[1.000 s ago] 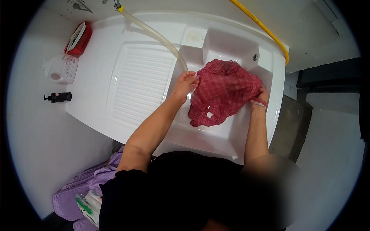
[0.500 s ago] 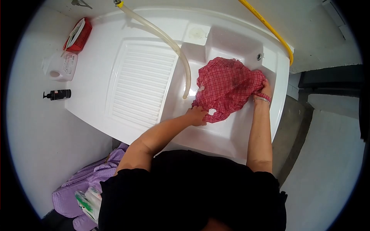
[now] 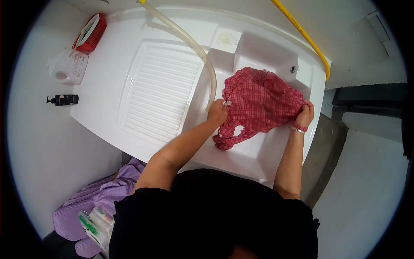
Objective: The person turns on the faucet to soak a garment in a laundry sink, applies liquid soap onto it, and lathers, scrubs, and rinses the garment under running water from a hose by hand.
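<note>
Spanning left hand (image 3: 217,112) to right hand (image 3: 305,114): garment (image 3: 261,99)

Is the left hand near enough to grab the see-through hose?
Probably yes: the left hand is right by the lower end of the hose, with nothing visible in between. It seems to be pinching the cloth, so it might need to let go first.
</note>
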